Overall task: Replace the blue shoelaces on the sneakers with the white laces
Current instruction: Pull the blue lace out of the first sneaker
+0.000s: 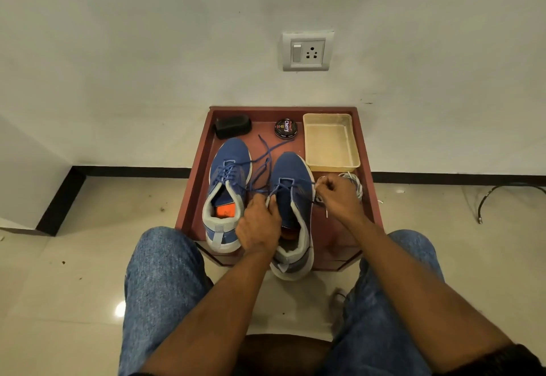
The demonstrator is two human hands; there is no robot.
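Soft, even indoor light fills the scene, fairly bright on the wall [147,35] and dimmer toward the picture's lower edge. The glossy floor [74,287] carries a small white glare spot at lower left. Wide-angle bending curves the skirting [130,171], and fine detail looks slightly soft all over.
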